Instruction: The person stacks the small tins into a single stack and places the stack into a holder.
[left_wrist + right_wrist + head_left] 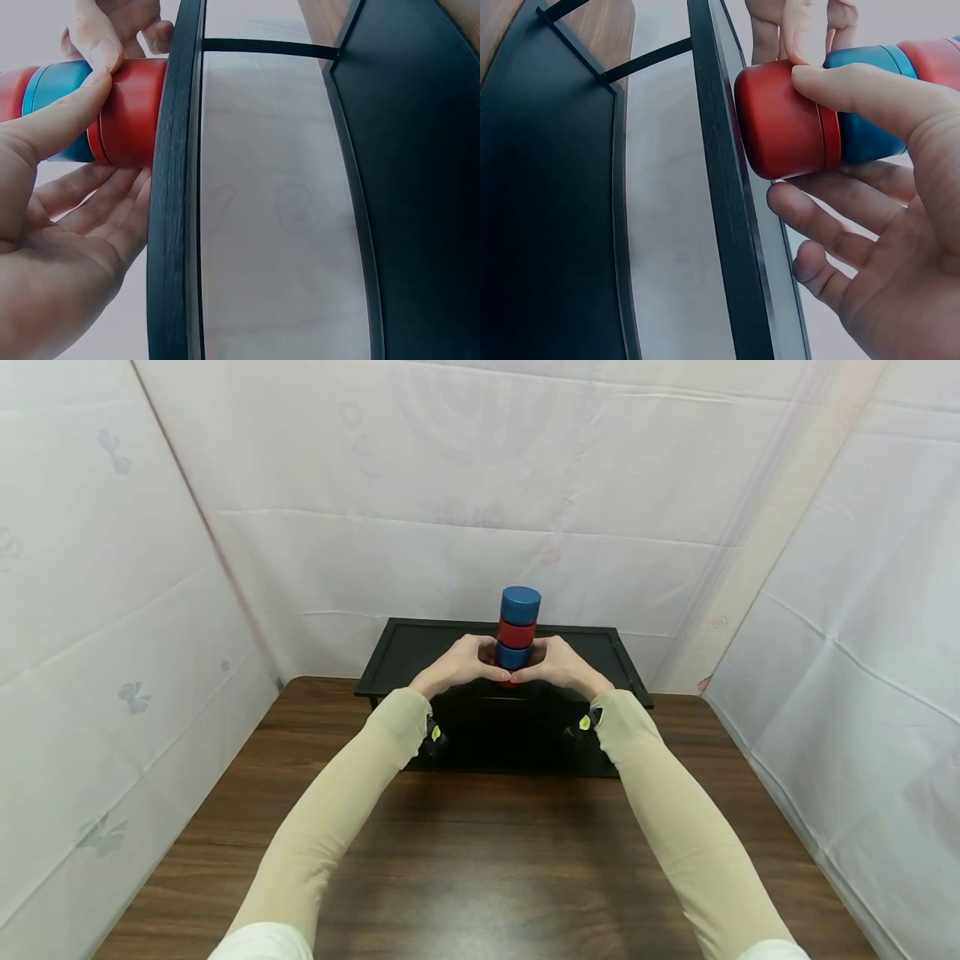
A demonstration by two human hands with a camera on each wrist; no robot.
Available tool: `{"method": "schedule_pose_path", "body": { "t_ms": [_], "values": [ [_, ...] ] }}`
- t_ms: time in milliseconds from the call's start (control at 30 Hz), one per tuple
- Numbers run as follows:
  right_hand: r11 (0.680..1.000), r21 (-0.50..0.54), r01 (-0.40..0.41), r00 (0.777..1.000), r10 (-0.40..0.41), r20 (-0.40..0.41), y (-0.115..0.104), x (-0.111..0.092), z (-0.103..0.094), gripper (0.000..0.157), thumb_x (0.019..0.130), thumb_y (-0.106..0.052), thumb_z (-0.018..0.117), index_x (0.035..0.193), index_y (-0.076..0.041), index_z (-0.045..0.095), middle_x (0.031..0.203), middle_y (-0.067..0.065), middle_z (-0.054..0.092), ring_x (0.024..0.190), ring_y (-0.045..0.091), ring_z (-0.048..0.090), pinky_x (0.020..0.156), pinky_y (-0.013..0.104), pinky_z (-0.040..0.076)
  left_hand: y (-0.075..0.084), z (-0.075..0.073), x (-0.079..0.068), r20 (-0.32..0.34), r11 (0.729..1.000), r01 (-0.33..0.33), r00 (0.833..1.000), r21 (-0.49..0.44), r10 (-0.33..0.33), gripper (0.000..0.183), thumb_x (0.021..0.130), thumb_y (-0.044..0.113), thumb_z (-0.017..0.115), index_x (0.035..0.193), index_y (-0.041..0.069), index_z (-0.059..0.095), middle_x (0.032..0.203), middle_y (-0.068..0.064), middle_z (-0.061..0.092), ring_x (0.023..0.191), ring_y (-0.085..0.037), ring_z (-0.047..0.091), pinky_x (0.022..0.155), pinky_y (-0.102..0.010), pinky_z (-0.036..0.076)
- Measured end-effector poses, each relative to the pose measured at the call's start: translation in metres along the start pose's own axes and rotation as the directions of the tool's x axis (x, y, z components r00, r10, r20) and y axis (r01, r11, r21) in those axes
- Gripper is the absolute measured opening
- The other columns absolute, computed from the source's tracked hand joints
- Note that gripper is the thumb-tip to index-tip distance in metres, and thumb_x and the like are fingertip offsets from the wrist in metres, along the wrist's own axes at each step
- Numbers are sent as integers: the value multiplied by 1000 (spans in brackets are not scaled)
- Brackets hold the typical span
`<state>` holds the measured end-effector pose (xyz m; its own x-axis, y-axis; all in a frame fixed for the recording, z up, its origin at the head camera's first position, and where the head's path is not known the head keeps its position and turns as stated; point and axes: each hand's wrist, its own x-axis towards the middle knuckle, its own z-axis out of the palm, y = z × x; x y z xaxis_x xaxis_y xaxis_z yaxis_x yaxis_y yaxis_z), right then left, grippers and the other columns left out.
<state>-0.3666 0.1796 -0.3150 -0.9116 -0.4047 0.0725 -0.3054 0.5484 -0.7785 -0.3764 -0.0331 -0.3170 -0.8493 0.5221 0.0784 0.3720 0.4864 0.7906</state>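
A stack of round lidded tins stands upright near the front edge of a black raised shelf [431,637]. From the top come a blue tin [521,607], a red tin [517,634], a lower blue tin [513,657] and a bottom red tin [780,120]. My left hand [467,662] holds the lower part of the stack from the left, thumb in front and fingers behind. From the right, my right hand [557,663] grips the same part. Both thumbs meet at the front, over the bottom red tin's lid. Whether its base touches the shelf is hard to tell.
The shelf has an open space below its top and a dark lower panel [517,752]. It stands at the back of a brown wooden table [480,860]. White cloth walls [337,485] rise behind and on both sides.
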Motion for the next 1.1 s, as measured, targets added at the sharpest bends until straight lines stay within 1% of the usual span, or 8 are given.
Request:
{"method": "schedule_pose_path", "body": {
  "t_ms": [233,433,500,667,733,800,1000,1100],
  "values": [
    [1000,-17,-6,1000,6,-5,0,1,0,58,82,-20,77,132,-2,54,125,19,64,115,32,62,106,49,44,0,0,1,-2,1000,-5,1000,-19,5,53,86,22,74,132,7,54,121,-13,64,112,-26,60,103,-44,46],
    [1000,13,-16,1000,16,5,-2,2,-2,59,82,-20,77,133,-3,54,127,20,64,118,33,61,108,49,41,0,0,3,2,999,0,1000,-36,0,54,86,21,73,134,7,52,124,-13,63,114,-26,60,104,-44,46],
    [1000,22,-22,1000,21,16,-8,-1,-2,59,82,-18,76,134,-1,53,128,21,62,119,34,60,109,50,40,0,0,3,6,999,2,1000,-43,-2,54,87,20,73,134,7,52,124,-13,62,114,-26,60,104,-44,46],
    [1000,16,-22,999,22,32,-30,-14,-3,59,84,-12,72,136,4,49,130,25,59,121,37,58,108,51,41,-2,0,3,8,999,3,1000,-55,-3,53,86,19,73,134,7,52,125,-13,63,115,-25,60,104,-43,46],
    [1000,14,-21,999,20,35,-33,-16,-3,59,85,-11,71,137,4,48,131,26,58,122,37,57,108,50,41,-3,0,3,8,998,4,1000,-58,-3,53,87,19,73,134,7,52,125,-12,63,115,-25,60,104,-43,46],
    [999,21,-24,999,23,36,-30,-14,-2,61,85,-11,72,138,4,47,132,25,57,123,37,56,108,50,41,-2,0,3,10,998,5,1000,-64,-5,53,87,18,73,134,7,52,125,-13,63,116,-26,60,104,-43,46],
    [999,42,-26,999,25,26,-3,1,-1,66,83,-19,76,139,-2,48,133,21,59,124,35,56,109,50,40,-2,1,2,15,997,9,1000,-80,-8,53,87,17,72,136,7,51,127,-13,62,117,-27,59,106,-44,44],
    [999,35,-18,1000,18,19,1,3,1,64,82,-20,77,138,-4,50,131,19,61,122,33,58,108,50,42,-3,1,1,17,997,15,1000,-76,-13,54,87,18,72,136,8,50,128,-13,62,118,-26,59,106,-44,44]
  ]
}}
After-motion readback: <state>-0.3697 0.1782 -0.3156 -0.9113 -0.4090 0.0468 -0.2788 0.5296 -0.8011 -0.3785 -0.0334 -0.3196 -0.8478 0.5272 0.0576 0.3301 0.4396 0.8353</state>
